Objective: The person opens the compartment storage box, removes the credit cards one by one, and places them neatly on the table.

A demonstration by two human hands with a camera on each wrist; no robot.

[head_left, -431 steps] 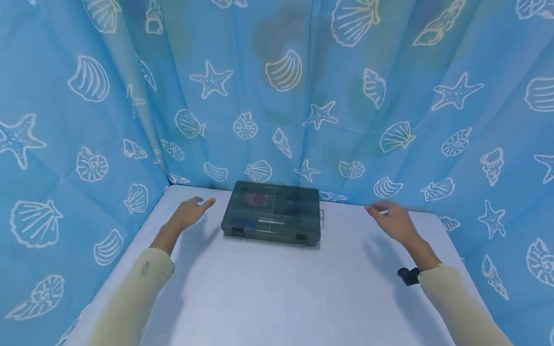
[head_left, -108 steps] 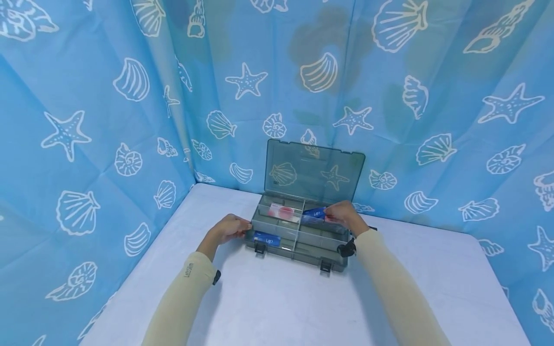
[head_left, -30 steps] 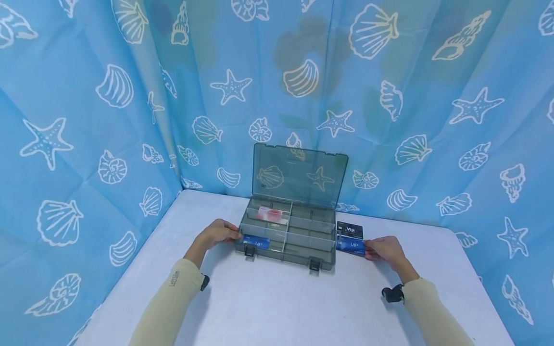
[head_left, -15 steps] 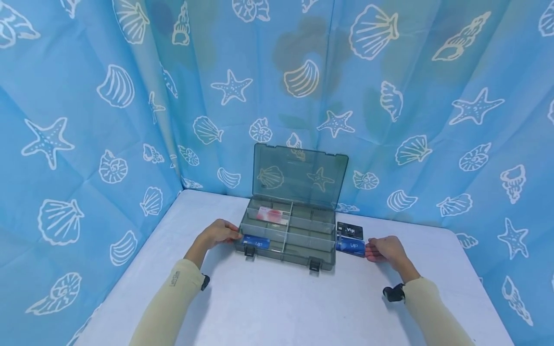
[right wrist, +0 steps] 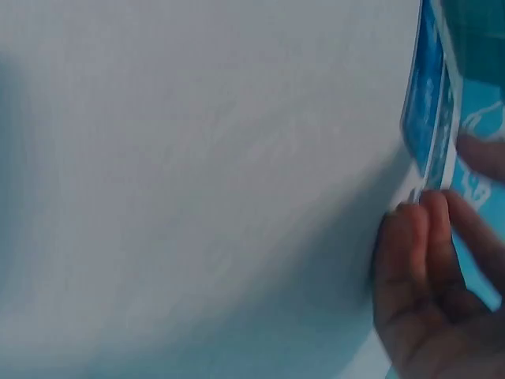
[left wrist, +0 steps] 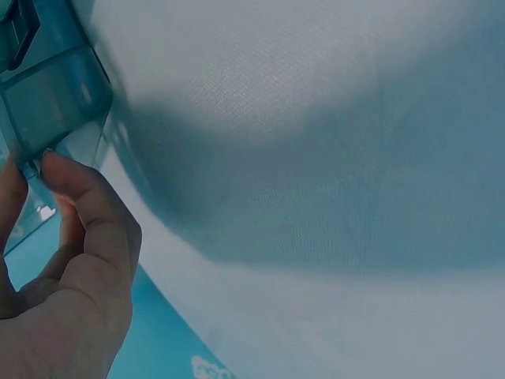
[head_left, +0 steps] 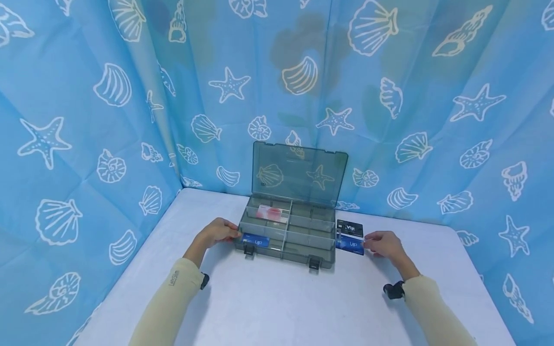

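Note:
A translucent grey compartment box (head_left: pixel 309 242) stands on the table with its lid (head_left: pixel 298 173) raised. My left hand (head_left: pixel 216 230) pinches the box's left wall, thumb and fingers seen at its corner in the left wrist view. A blue card (head_left: pixel 255 240) lies in the front left compartment, and a white and red card (head_left: pixel 270 214) further back on the left. Beside the box's right side, a black card (head_left: pixel 349 228) lies behind a blue VIP card (head_left: pixel 349 244). My right hand (head_left: pixel 385 245) has its fingertips at their right edges, the thumb held apart.
A blue curtain (head_left: pixel 303 72) with shell prints hangs behind and beside the table, close behind the raised lid. White cloth (head_left: pixel 277 302) covers the table. Two black latches (head_left: pixel 314 263) project from the box's front.
Since the first frame, the lid has been raised and two cards now lie right of the box. Over the last half second my right hand has shifted slightly away from me; the left stays.

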